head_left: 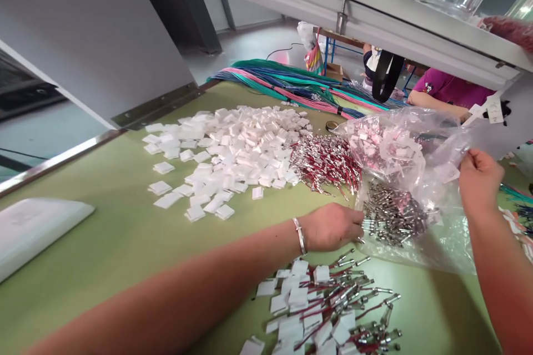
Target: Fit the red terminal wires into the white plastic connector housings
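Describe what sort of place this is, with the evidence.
Probably a small wiring-assembly workshop: loose white pieces and short red leads lie heaped on a green workbench, with long bundles of coloured wire behind them.

Glass fuses [395, 216] in a heap

Workshop with heaped fuses [391, 216], bundled wires [287, 87]

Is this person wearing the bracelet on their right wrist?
No, the shiny bracelet circles the left wrist, while the right wrist looks bare.
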Tool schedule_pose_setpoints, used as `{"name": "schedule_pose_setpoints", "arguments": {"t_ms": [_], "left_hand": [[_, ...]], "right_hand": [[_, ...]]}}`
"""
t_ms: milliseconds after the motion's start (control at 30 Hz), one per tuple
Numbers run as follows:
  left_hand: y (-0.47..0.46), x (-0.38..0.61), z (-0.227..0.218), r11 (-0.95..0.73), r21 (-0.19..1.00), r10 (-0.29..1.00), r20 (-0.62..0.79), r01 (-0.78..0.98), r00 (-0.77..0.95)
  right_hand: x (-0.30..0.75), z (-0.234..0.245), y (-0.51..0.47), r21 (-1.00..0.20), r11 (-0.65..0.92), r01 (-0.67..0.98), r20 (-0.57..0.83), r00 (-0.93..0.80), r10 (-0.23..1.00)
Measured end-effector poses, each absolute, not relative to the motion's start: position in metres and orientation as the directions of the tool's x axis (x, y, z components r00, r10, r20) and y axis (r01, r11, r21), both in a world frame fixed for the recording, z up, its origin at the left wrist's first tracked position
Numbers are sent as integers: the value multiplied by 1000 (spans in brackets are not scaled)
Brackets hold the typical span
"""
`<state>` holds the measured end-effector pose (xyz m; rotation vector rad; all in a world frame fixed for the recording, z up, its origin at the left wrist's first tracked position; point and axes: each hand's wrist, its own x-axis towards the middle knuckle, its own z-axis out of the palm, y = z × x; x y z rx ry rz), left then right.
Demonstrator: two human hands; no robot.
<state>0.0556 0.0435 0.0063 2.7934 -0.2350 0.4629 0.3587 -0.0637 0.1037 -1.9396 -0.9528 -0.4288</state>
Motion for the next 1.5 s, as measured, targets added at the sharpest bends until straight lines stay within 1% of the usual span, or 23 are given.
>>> {"name": "schedule_pose_setpoints", "arguments": {"t_ms": [133, 167, 200, 267, 300, 333, 367, 400, 433, 467, 533, 633, 767, 833, 933, 1000, 1067, 1133, 1233, 1333, 1500], "left_hand": [[45, 54, 5, -919, 342, -90, 304, -197, 948], [45, 54, 5, -917, 353, -82, 290, -186, 954], [45, 53, 7, -913, 368, -73, 279, -177, 957], [46, 52, 11, -889, 423, -59, 274, -175, 960], [47, 51, 14, -869, 459, -55, 276, -182, 960], [48, 50, 17, -847, 496, -50, 278, -188, 959], [50, 49, 20, -825, 531, -43, 280, -192, 959], [51, 48, 23, -807, 561, -23, 282, -185, 959], [53, 46, 25, -795, 583, 11, 287, -166, 958], [54, 45, 27, -788, 601, 57, 292, -137, 955], [55, 42, 28, -780, 623, 158, 288, -59, 945], [54, 38, 23, -760, 647, 282, 246, 60, 928], [51, 36, 14, -685, 687, 477, 171, 242, 862], [50, 36, 12, -648, 711, 528, 159, 274, 834], [49, 33, 11, -582, 764, 570, 139, 279, 810], [49, 32, 11, -513, 814, 592, 105, 272, 799], [49, 32, 11, -416, 870, 608, 50, 265, 792], [49, 33, 12, -333, 908, 621, 7, 255, 784], [48, 33, 15, -312, 928, 635, 44, 205, 771], [47, 31, 19, -327, 926, 635, 69, 187, 769], [47, 29, 19, -330, 929, 622, 82, 166, 779]], "right_hand": [[379, 89, -96, -432, -448, 783, 674, 610, 416], [378, 85, -107, -379, -474, 795, 704, 580, 410], [373, 80, -118, -312, -491, 813, 745, 531, 404], [353, 67, -138, -74, -490, 869, 838, 320, 441], [340, 60, -145, 7, -420, 907, 836, 225, 500], [325, 52, -151, 70, -292, 954, 802, 121, 586], [310, 44, -153, 110, -131, 985, 707, 15, 707], [295, 37, -153, 122, 51, 991, 538, -109, 836], [283, 30, -150, 95, 171, 981, 392, -195, 899], [273, 24, -145, 72, 270, 960, 288, -279, 916], [263, 16, -130, 47, 328, 943, 263, -329, 907], [266, 13, -106, 17, 346, 938, 283, -336, 898], [278, 10, -83, 41, 273, 961, 286, -273, 918], [280, 10, -78, 57, 252, 966, 310, -257, 915], [276, 16, -80, 69, 243, 968, 377, -251, 892], [270, 23, -85, 63, 181, 982, 439, -190, 878], [262, 32, -89, 0, 94, 996, 507, -81, 858], [250, 39, -89, -128, 47, 991, 525, 27, 851], [228, 44, -78, -336, 26, 941, 424, 126, 897], [206, 43, -62, -456, 29, 889, 355, 152, 923], [192, 32, -51, -601, 98, 793, 333, 137, 933]]}}
